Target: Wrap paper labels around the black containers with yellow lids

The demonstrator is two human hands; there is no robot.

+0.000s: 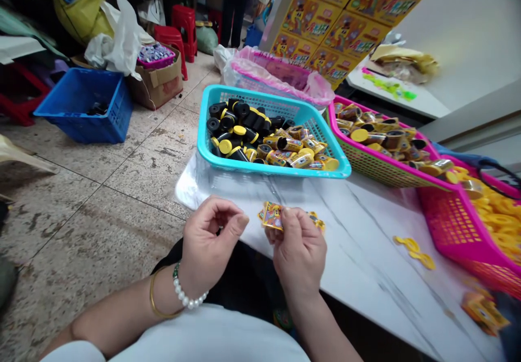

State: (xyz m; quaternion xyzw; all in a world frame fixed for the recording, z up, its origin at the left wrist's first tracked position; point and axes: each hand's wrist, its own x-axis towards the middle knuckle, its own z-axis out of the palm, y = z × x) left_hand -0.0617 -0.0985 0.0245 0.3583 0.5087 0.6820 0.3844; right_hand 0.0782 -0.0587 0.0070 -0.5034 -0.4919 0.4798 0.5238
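Observation:
My right hand [299,251] pinches a small stack of yellow printed stickers [273,215] over the front edge of the white marble table [366,253]. My left hand [209,240], with a pearl bracelet and gold bangle at the wrist, hovers just left of it, fingers curled toward the thumb; whether anything is between them is hidden. Behind the hands a teal basket [228,158] holds several black rolls with yellow caps and some wrapped in labels.
A pink basket [366,161] of labelled rolls and another pink basket [451,226] of yellow plastic parts stand at the right. Loose yellow pieces [415,248] lie on the table. On the floor at the left sit a blue crate [79,107] and a cardboard box [157,80].

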